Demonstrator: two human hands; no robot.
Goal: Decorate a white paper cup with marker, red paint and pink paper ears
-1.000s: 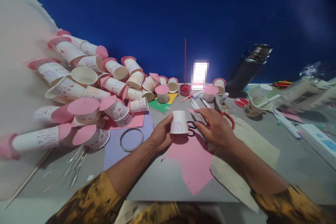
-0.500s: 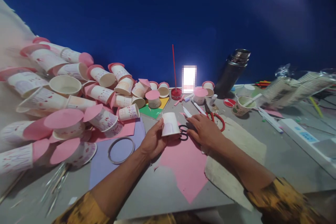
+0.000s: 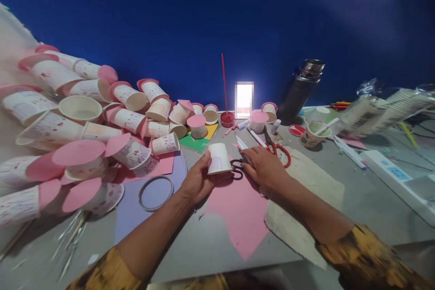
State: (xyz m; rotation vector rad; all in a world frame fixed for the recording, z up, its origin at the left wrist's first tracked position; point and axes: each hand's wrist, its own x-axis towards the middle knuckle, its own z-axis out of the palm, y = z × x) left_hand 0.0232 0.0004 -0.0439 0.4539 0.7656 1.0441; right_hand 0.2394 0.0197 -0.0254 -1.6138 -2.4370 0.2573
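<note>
A white paper cup [image 3: 219, 158] with a faint purple patch drawn on its side is tilted mouth-down in my left hand [image 3: 197, 180], thumb on the wall. My right hand [image 3: 267, 167] is at the pens, its fingers bent around a white marker [image 3: 241, 141] whose pointed end sticks out beyond them. Its thumb is hidden. Between the hands lie the black-handled scissors [image 3: 236, 170], blades out of sight. Underneath is a cut sheet of pink paper [image 3: 239, 217].
Painted cups with pink paper discs [image 3: 79, 153] crowd the left side. A tape ring [image 3: 155, 193] lies on purple paper. Red-handled pliers [image 3: 283, 156], a dark flask [image 3: 301, 93], a cup with a stick [image 3: 314, 135], stacked cups [image 3: 365, 111] and a power strip [image 3: 397, 181] stand rightward.
My view has shifted slightly, so the scene sits a little higher and further left. Both hands keep nearly the same pose, the cup still in the left one.
</note>
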